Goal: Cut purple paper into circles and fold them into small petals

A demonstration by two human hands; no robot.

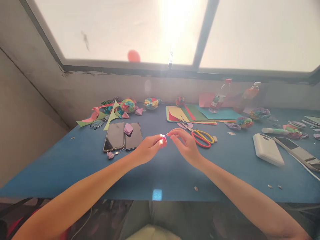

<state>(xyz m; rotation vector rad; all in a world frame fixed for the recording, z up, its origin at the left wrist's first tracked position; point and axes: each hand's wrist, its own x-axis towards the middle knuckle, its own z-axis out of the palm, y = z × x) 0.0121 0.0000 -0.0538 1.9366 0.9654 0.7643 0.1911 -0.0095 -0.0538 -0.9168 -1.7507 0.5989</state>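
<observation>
Over the middle of the blue table, my left hand is closed in a pinch; something small and purplish shows at its fingertips, too small to name. Just to its right is my right hand, its thumb and fingers apart and nothing visible between them. Scissors with red and yellow handles lie beyond my right hand. Left of my left hand lie two phones, a larger one and one with a folded pink paper piece on it.
Stacked coloured paper, paper balls and a bottle stand or lie along the back. Eyeglasses are at the left. At the right are a white power bank, a grey device and a glue stick.
</observation>
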